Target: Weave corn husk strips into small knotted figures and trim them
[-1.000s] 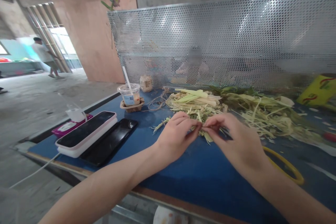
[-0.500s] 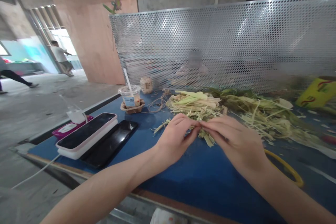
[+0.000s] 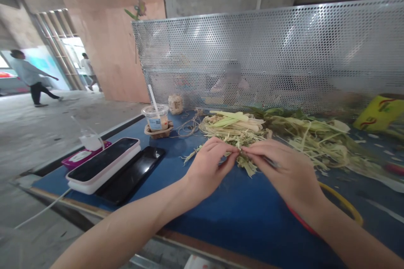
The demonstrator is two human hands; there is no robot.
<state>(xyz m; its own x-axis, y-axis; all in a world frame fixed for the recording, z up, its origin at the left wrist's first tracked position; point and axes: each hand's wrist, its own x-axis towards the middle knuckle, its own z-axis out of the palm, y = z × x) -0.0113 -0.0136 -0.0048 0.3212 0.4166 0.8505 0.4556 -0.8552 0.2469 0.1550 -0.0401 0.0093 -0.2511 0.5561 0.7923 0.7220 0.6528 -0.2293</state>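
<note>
My left hand (image 3: 212, 164) and my right hand (image 3: 279, 162) meet with pinched fingertips over the blue table (image 3: 227, 222). Between the fingertips is something small that I cannot make out, in front of pale green plant scraps (image 3: 248, 164). Just behind the hands lies a stack of pale husk strips (image 3: 233, 121). A larger heap of green and yellowish husks (image 3: 325, 141) spreads to the right of them. Thin brown twine (image 3: 191, 126) lies in loose loops left of the stack.
At the left are a pink-edged phone (image 3: 104, 162), a black phone (image 3: 132, 174) and a purple box (image 3: 80, 157). A lidded cup (image 3: 156, 118) stands behind them. Yellow roll (image 3: 378, 111) at right; perforated metal screen (image 3: 252, 54) behind. A person (image 3: 30, 75) walks far left.
My two fingertips have barely shifted and still meet. A red curved edge now shows beneath my right forearm. In the background, the people walking have moved right.
</note>
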